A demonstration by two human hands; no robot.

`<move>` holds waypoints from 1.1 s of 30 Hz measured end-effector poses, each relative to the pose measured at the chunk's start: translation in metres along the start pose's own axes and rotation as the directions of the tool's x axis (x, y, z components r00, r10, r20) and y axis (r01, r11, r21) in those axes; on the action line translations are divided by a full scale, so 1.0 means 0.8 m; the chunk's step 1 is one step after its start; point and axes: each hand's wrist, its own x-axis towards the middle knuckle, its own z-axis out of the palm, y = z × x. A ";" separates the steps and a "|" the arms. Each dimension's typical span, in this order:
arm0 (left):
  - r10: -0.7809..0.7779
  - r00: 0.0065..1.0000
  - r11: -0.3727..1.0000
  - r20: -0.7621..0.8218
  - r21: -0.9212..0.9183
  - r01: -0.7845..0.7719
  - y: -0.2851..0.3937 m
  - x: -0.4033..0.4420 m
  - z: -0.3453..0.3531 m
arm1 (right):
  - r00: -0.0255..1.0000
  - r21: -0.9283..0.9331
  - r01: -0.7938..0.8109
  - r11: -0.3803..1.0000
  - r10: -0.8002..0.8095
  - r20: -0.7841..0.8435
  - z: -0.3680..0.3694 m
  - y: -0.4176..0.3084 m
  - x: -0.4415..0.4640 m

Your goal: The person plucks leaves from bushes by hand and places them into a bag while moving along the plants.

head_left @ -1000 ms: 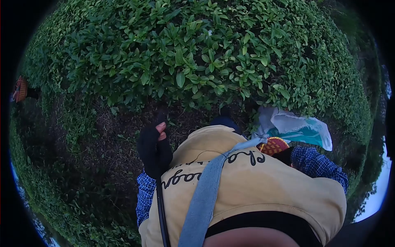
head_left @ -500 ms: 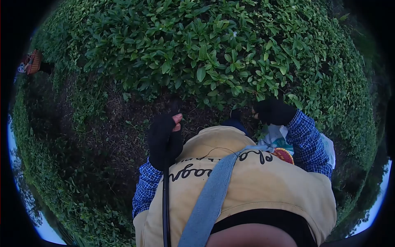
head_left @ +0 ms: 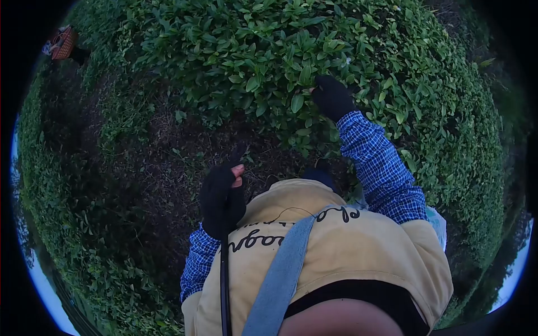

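Observation:
My left hand (head_left: pixel 221 196), in a dark fingerless glove, is closed around a thin black rod (head_left: pixel 225 280). The rod runs down along my front, and a dark shape shows just past my bare fingertips. Further up, my right hand (head_left: pixel 332 98), gloved the same way, reaches into the leafy green bush (head_left: pixel 252 61). Its fingers look curled together at the leaves (head_left: pixel 297 102); whatever lies between them is too small to make out.
Brown soil with dry litter (head_left: pixel 168 145) lies between the bushes. A grey-blue strap (head_left: pixel 286 269) crosses my yellow top (head_left: pixel 358 246). Beside my right hip part of a white bag (head_left: pixel 438 227) shows. At the far upper left is an orange-red basket (head_left: pixel 64 43).
My right hand has moved up and forward from beside the bag at my waist into the bush leaves. My left hand keeps its grip on the rod. The view has shifted slightly.

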 end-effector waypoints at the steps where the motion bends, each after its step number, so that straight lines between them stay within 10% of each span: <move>1: -0.005 1.000 1.000 -0.010 0.001 0.005 -0.001 -0.001 -0.003 | 0.998 0.053 -0.056 0.997 0.054 0.036 -0.006 -0.002 -0.004; 9: -0.020 0.999 1.000 -0.048 0.012 0.021 -0.001 -0.016 -0.020 | 0.945 0.612 -0.328 0.720 0.257 0.203 -0.003 0.062 -0.038; 12: -0.021 0.997 1.000 -0.080 0.010 0.022 0.000 -0.021 -0.027 | 0.953 0.331 0.006 0.944 0.095 -0.286 -0.017 0.022 -0.063; 17: -0.001 0.992 0.996 -0.124 0.083 0.011 0.000 -0.023 -0.029 | 0.879 0.268 0.343 0.900 -0.207 -0.430 -0.049 -0.030 -0.065; 24: 0.013 0.994 0.996 -0.106 0.086 -0.004 0.000 -0.018 -0.020 | 0.942 -0.217 0.317 0.923 -0.333 -0.037 -0.007 -0.016 0.015; 33: -0.031 0.991 0.992 -0.132 0.116 0.046 -0.008 0.010 0.003 | 0.874 -0.199 0.476 0.857 -0.486 0.001 0.028 -0.010 0.004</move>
